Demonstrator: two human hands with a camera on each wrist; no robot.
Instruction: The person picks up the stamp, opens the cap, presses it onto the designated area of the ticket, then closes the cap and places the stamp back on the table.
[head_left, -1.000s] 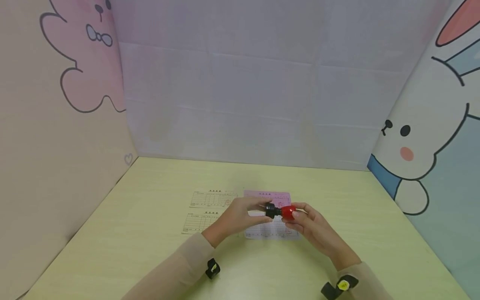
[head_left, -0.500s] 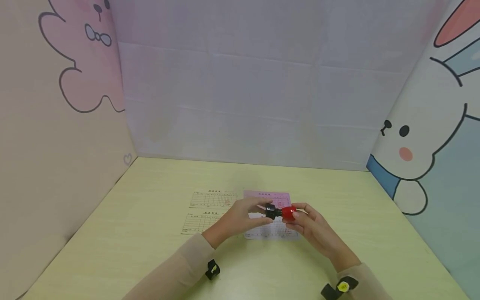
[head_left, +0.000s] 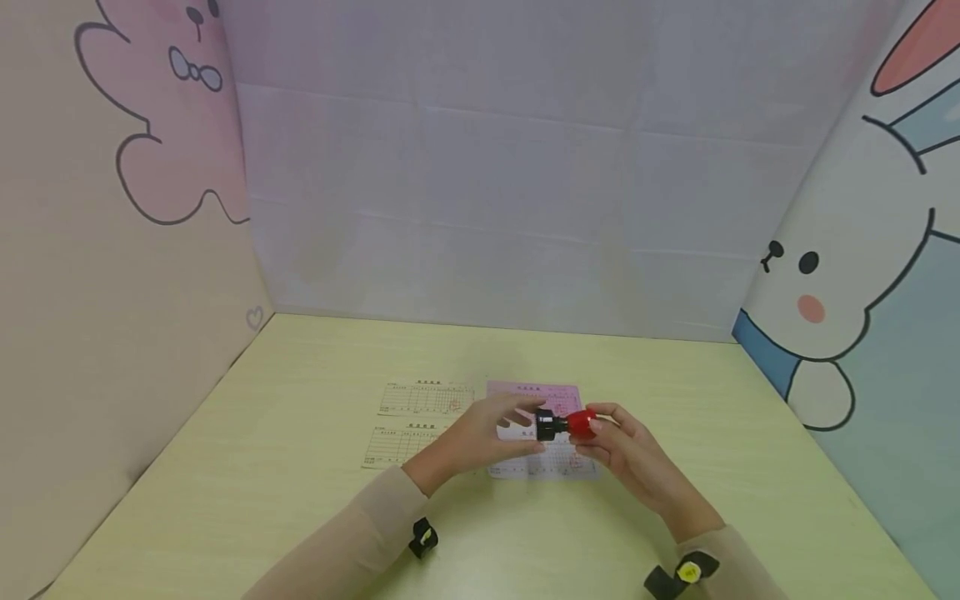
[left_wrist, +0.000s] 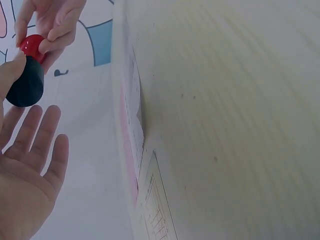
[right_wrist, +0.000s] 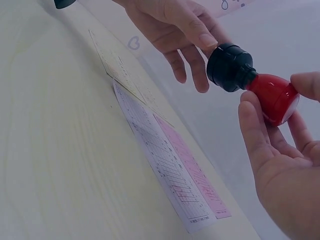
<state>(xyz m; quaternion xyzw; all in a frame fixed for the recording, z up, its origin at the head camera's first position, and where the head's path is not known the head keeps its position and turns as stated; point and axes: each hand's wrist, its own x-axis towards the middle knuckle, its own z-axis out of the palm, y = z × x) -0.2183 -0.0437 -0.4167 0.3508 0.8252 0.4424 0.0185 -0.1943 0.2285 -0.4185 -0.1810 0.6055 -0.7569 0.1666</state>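
A stamp with a red knob handle and a wide black base point(head_left: 545, 425) is held in the air, lying sideways above the papers. My right hand point(head_left: 637, 467) pinches the red handle point(right_wrist: 274, 97) between thumb and fingers. Around the black end, my left hand point(head_left: 476, 433) has its thumb and fingers spread. In the left wrist view those fingers point(left_wrist: 42, 135) are straight, and the thumb lies against or very near the black base. Beneath the hands are a pink form point(head_left: 517, 388) and a white form point(head_left: 517, 468) bearing red stamp marks.
Two pale printed forms point(head_left: 427, 398) lie left of the pink and white ones, partly covered by my left hand. A light wooden table point(head_left: 315, 358) carries them all. Cloth walls with cartoon animals point(head_left: 810, 317) rise at the back and both sides.
The stamp has shifted slightly to the right with my right hand. My left fingers, which were around the black base, now stand a little apart from it.
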